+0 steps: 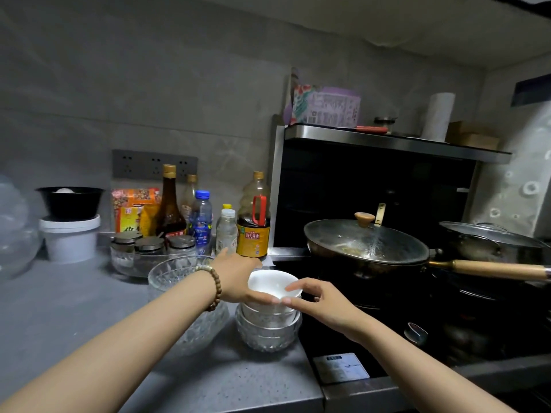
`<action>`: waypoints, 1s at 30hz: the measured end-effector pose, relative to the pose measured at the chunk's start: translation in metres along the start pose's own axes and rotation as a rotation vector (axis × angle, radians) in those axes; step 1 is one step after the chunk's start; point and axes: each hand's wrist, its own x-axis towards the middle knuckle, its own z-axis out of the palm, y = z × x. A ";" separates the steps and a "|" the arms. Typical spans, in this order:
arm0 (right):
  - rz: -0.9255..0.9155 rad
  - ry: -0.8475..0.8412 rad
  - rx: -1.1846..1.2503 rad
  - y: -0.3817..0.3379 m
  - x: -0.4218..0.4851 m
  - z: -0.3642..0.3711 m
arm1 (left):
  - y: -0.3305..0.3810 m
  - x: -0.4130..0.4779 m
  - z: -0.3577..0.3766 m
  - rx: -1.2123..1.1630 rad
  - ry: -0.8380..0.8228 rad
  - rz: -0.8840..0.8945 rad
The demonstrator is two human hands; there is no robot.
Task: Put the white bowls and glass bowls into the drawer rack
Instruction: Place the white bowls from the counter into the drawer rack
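Observation:
A stack of bowls stands on the grey counter beside the stove: white bowls [269,284] on top, small glass bowls [268,335] underneath. My left hand [235,275] cups the left side of the top white bowl. My right hand [316,299] pinches its right rim with thumb and fingers. A large cut-glass bowl [176,277] sits just left of the stack, partly hidden under my left forearm. The drawer rack is out of view.
Sauce bottles [253,231], a water bottle and lidded spice jars in a glass dish [149,248] crowd the back of the counter. A lidded wok [363,245] with a wooden handle and a second pot sit on the stove at right. A white tub with a black bowl stands at left.

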 end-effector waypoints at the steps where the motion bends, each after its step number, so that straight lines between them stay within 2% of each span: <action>1: -0.011 0.008 -0.011 0.000 0.000 0.000 | 0.001 0.001 0.001 0.005 -0.004 0.005; 5: -0.043 0.037 0.009 0.002 0.000 0.002 | -0.002 0.002 0.004 0.026 -0.038 -0.023; 10: -0.072 0.078 0.077 0.003 0.001 0.005 | -0.005 0.001 0.005 -0.127 -0.017 -0.030; 13: -0.108 0.126 0.115 -0.003 0.002 -0.003 | -0.007 -0.003 0.001 -0.352 0.035 -0.014; 18: -0.139 0.252 0.335 -0.035 -0.006 -0.030 | 0.008 -0.009 -0.015 -0.716 0.282 0.089; 21: -0.104 0.303 0.461 -0.053 -0.026 -0.053 | 0.034 -0.010 -0.024 -1.069 0.392 0.144; 23: -0.086 0.307 0.491 -0.060 -0.044 -0.066 | 0.058 -0.009 -0.025 -1.328 0.364 0.153; 25: -0.047 0.313 0.494 -0.059 -0.065 -0.076 | 0.085 -0.008 -0.021 -1.492 0.258 0.136; 30: 0.160 0.259 0.397 -0.030 -0.126 -0.099 | 0.156 -0.017 0.002 -1.632 0.143 0.168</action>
